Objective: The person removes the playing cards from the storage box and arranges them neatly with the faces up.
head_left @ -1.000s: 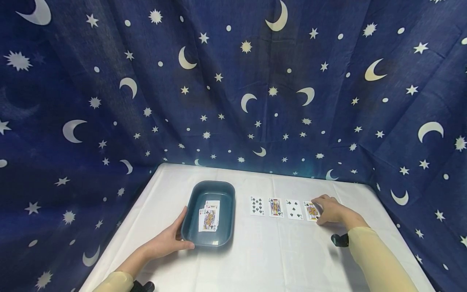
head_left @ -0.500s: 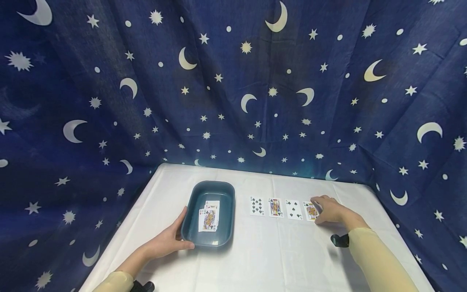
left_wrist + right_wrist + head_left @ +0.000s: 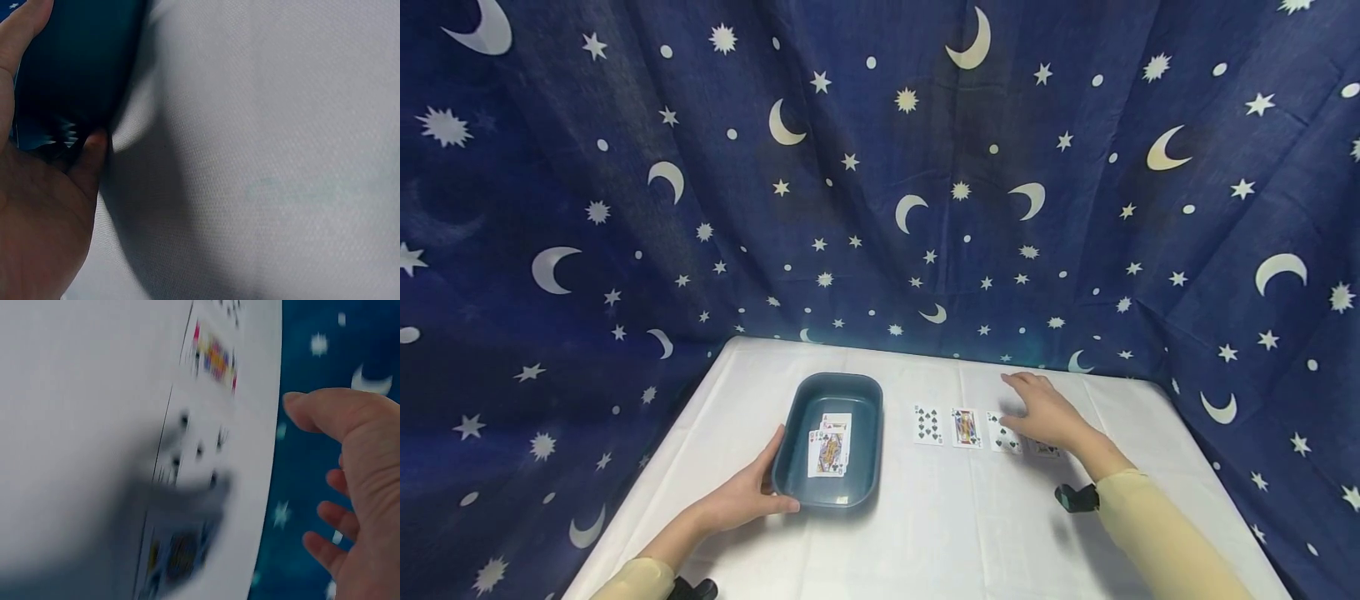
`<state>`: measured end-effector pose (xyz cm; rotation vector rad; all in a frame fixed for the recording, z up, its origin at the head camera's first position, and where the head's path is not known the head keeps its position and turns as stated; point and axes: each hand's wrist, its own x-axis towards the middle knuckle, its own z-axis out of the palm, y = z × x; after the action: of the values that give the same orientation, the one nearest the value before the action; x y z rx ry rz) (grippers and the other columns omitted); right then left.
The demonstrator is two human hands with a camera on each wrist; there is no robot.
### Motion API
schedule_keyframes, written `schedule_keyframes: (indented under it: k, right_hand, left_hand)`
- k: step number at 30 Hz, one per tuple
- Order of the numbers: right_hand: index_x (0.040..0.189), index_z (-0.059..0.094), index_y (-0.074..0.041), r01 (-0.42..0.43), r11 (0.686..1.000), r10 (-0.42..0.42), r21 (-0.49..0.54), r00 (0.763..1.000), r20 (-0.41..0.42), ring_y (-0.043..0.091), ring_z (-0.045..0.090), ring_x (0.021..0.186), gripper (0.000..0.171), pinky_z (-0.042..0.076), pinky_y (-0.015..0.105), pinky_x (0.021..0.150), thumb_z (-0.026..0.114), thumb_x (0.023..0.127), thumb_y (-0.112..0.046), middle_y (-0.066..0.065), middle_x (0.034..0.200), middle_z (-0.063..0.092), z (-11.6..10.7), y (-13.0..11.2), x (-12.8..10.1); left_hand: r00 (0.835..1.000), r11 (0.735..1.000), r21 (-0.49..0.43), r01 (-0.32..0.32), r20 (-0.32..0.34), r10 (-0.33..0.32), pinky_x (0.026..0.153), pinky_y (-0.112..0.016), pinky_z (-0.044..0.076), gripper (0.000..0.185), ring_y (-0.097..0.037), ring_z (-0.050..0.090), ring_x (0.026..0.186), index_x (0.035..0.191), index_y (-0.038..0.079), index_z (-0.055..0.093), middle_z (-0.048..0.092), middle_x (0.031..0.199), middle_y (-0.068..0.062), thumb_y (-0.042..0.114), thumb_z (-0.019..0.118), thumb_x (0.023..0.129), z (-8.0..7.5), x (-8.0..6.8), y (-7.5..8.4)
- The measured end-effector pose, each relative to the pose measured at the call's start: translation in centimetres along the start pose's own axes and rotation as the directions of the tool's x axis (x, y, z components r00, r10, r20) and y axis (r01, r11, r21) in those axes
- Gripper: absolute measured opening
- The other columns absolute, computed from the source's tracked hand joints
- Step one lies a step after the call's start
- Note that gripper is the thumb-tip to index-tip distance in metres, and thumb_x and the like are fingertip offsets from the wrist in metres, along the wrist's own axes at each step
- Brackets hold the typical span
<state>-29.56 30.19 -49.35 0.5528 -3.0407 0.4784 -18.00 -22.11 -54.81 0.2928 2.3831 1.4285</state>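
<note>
My left hand holds a dark teal tray at its near left corner, thumb along the front edge and fingers along the left side. A few overlapping playing cards lie face up in the tray, a black-suit queen or similar face card on top. To the right, a row of cards lies on the cloth: a many-pip spade card, a face card, a lower black number card and another face card. My right hand hovers over the last two, fingers spread, holding nothing; it partly hides them.
A white cloth covers the table. Dark blue curtains with moons and stars hang behind it and at both sides. Wrist cameras on black mounts sit at both wrists.
My right hand has come off the rightmost face card, moving left and up over the row. That card stays on the cloth. The left hand and tray have kept their place.
</note>
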Motion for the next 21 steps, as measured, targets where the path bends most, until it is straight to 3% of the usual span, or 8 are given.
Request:
schedule_keyframes:
  k: [6,13,21]
  right_hand:
    - [0.149,0.052,-0.005,0.138,0.99,-0.138,-0.015,0.989,-0.046,0.035,0.042,0.14,0.075,0.035,0.056,0.117,0.079,0.087,-0.037,0.015,0.15,0.05,0.9,-6.1,1.4]
    - [0.148,0.054,-0.007,0.354,0.935,-0.354,0.032,0.935,-0.027,0.027,0.046,0.137,0.072,0.038,0.047,0.116,0.079,0.087,-0.037,0.009,0.145,0.054,2.9,-13.0,2.6]
    - [0.146,0.057,-0.012,0.417,0.909,-0.416,0.014,0.905,0.085,0.018,0.047,0.134,0.076,0.039,0.036,0.115,0.076,0.085,-0.054,0.001,0.141,0.056,5.2,-18.7,4.1]
  left_hand:
    - [1.0,1.0,0.014,0.024,-0.008,-0.024,0.116,-0.047,0.036,0.129,-0.042,0.024,0.151,0.166,0.021,-0.007,-0.002,0.171,-0.014,0.033,0.089,0.08,0.1,0.2,-0.1]
    - [0.999,1.0,0.012,0.029,-0.016,-0.029,0.116,-0.047,0.036,0.13,-0.043,0.023,0.151,0.166,0.021,-0.005,-0.001,0.171,-0.014,0.034,0.09,0.079,0.2,0.3,-0.3]
    - [1.0,1.0,-0.002,0.024,-0.007,-0.025,0.116,-0.046,0.036,0.129,-0.041,0.02,0.152,0.166,0.022,-0.006,-0.002,0.171,-0.013,0.032,0.089,0.08,0.2,0.2,-0.3]
